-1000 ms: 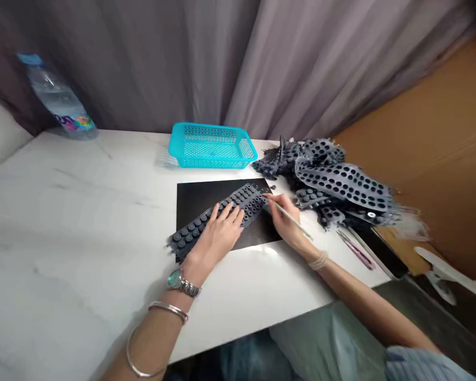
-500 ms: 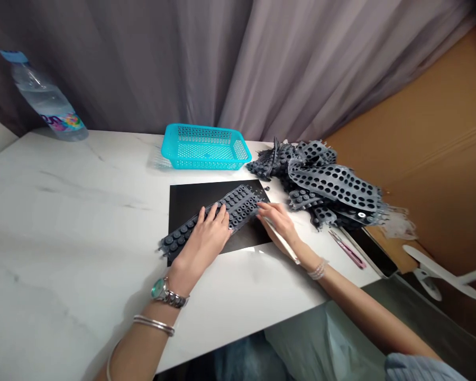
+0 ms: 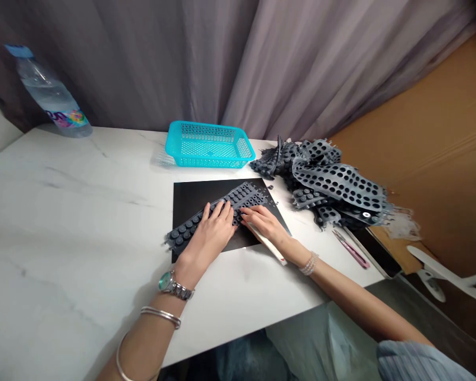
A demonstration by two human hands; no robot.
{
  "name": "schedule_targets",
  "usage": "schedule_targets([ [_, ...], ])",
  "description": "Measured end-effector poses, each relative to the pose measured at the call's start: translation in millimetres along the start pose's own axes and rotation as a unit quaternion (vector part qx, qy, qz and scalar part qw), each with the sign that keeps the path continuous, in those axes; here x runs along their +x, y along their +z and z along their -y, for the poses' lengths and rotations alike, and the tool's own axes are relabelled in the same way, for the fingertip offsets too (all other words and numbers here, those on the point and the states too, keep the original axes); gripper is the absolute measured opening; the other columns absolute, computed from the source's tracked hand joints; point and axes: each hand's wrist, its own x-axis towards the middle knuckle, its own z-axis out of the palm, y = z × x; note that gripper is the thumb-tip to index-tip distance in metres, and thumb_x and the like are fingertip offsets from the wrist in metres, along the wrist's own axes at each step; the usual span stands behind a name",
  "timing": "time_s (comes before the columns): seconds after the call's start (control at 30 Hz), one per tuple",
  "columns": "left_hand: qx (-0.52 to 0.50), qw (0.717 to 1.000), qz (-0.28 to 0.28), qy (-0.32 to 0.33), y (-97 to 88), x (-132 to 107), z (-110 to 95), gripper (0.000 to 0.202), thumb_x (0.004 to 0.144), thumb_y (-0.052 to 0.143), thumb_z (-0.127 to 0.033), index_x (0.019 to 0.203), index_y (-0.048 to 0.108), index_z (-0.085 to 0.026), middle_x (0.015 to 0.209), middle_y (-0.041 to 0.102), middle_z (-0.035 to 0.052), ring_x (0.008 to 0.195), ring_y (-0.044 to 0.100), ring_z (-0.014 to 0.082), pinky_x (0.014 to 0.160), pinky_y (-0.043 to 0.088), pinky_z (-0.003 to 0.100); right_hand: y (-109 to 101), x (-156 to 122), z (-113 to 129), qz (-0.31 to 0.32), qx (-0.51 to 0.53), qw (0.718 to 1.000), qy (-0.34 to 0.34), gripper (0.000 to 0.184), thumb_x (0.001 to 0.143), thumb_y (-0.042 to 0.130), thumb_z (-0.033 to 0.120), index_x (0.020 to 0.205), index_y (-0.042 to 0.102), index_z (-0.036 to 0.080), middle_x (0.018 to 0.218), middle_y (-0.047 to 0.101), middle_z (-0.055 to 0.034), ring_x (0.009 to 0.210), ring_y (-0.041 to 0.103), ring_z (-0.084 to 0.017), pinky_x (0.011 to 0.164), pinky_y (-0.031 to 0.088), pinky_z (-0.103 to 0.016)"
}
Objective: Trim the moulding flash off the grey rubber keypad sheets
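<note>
L hand (image 3: 214,233) lies palm down, fingers a bit spread, flat on the dk grey studded strip (image 3: 186,230), not gripping; forearm comes in from near L. R hand (image 3: 267,225) comes in from near R, wrist low, fingers bent & pinched round a slim white tool (image 3: 272,248), tips at the strip's near edge, R of L hand. Strip sits diag. on the black sheet (image 3: 194,196), mid table, its near L end past the sheet's L edge.

Hidden: strip's middle, under L hand; tool's working tip, behind R fingers, so can't tell if it touches. Both arms cut off at near edge. Pile of grey perforated pcs (image 3: 341,185), far R, is tangled, hard to count.

Writing: bottle (image 3: 59,106), far L, has a label w/ purple letters, curved away, can't read in full. Tool's near end has a tiny red mark, illegible.
</note>
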Motion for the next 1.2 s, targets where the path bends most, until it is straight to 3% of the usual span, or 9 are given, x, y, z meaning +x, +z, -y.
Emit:
schedule_targets([
  [0.4, 0.001, 1.0, -0.004, 0.001, 0.6, 0.0, -0.2, 0.048, 0.099, 0.041, -0.025, 0.141, 0.045, -0.002, 0.148, 0.045, 0.0191, 0.14, 0.037, 0.031, 0.115, 0.029, 0.055, -7.4, 6.5, 6.3, 0.041, -0.057, 0.997, -0.035, 0.017, 0.099, 0.043, 0.016, 0.105, 0.058, 0.015, 0.125, 0.062, -0.0171, 0.108, 0.056, -0.026, 0.089, 0.056, -0.044],
  [0.53, -0.001, 1.0, 0.008, 0.003, -3.6, -0.9, -0.6, 0.048, 0.099, 0.039, -0.026, 0.141, 0.044, -0.002, 0.149, 0.044, 0.019, 0.14, 0.037, 0.031, 0.115, 0.029, 0.055, -2.1, 5.0, 2.8, 0.056, -0.028, 0.997, -0.034, 0.017, 0.099, 0.041, 0.014, 0.104, 0.057, 0.016, 0.127, 0.06, -0.0177, 0.112, 0.055, -0.026, 0.092, 0.055, -0.044],
  [0.6, -0.002, 1.0, 0.011, 0.0, -4.6, -1.2, -0.6, 0.047, 0.1, 0.038, -0.025, 0.141, 0.045, -0.003, 0.149, 0.044, 0.0185, 0.14, 0.037, 0.0305, 0.115, 0.029, 0.054, 2.4, 3.7, 0.8, 0.027, 0.01, 1.0, -0.005, 0.016, 0.1, 0.04, 0.017, 0.104, 0.056, 0.019, 0.126, 0.061, -0.0152, 0.113, 0.055, -0.025, 0.092, 0.054, -0.043],
  [0.67, -0.004, 1.0, 0.006, -0.003, -3.4, -1.1, -0.4, 0.046, 0.1, 0.038, -0.025, 0.14, 0.046, -0.004, 0.149, 0.045, 0.0182, 0.14, 0.038, 0.0302, 0.115, 0.028, 0.054, 5.3, 2.0, -2.7, -0.057, 0.053, 0.994, 0.071, 0.015, 0.1, 0.04, 0.022, 0.104, 0.055, 0.022, 0.122, 0.062, -0.0121, 0.11, 0.058, -0.023, 0.089, 0.055, -0.04],
  [0.77, -0.007, 1.0, -0.004, -0.005, 0.2, -0.2, -0.1, 0.045, 0.099, 0.039, -0.026, 0.138, 0.049, -0.008, 0.149, 0.045, 0.0172, 0.141, 0.036, 0.0297, 0.115, 0.028, 0.053, 2.8, -3.7, -13.3, -0.2, 0.082, 0.948, 0.233, 0.012, 0.1, 0.044, 0.031, 0.101, 0.054, 0.024, 0.114, 0.066, -0.0096, 0.101, 0.064, -0.022, 0.084, 0.055, -0.04],
  [0.83, -0.01, 1.0, -0.006, -0.006, 0.5, -0.1, 0.0, 0.045, 0.099, 0.039, -0.028, 0.138, 0.049, -0.008, 0.149, 0.045, 0.0171, 0.142, 0.034, 0.0301, 0.116, 0.027, 0.054, -2.2, -10.9, -23.6, -0.232, 0.067, 0.922, 0.302, 0.016, 0.098, 0.047, 0.036, 0.098, 0.055, 0.023, 0.111, 0.068, -0.0096, 0.097, 0.066, -0.024, 0.084, 0.053, -0.043],
  [1.0, -0.021, 0.999, 0.018, -0.039, -10.2, -7.6, 0.9, 0.054, 0.097, 0.045, -0.034, 0.143, 0.042, -0.005, 0.152, 0.039, 0.02, 0.143, 0.03, 0.0366, 0.112, 0.029, 0.06, -12.2, -32.6, -41.1, -0.22, 0.027, 0.914, 0.339, 0.019, 0.095, 0.052, 0.04, 0.095, 0.059, 0.022, 0.117, 0.067, -0.0128, 0.103, 0.065, -0.028, 0.085, 0.051, -0.046],
  [1.2, 0.005, 0.996, 0.052, -0.077, -15.4, -15.5, 2.5, 0.053, 0.096, 0.048, -0.03, 0.145, 0.042, -0.011, 0.152, 0.039, 0.0184, 0.137, 0.036, 0.0445, 0.103, 0.038, 0.067, -21.7, -37.8, -34.7, -0.288, 0.04, 0.898, 0.33, 0.016, 0.095, 0.053, 0.037, 0.09, 0.059, 0.022, 0.112, 0.069, -0.0107, 0.107, 0.065, -0.026, 0.091, 0.05, -0.046],
])
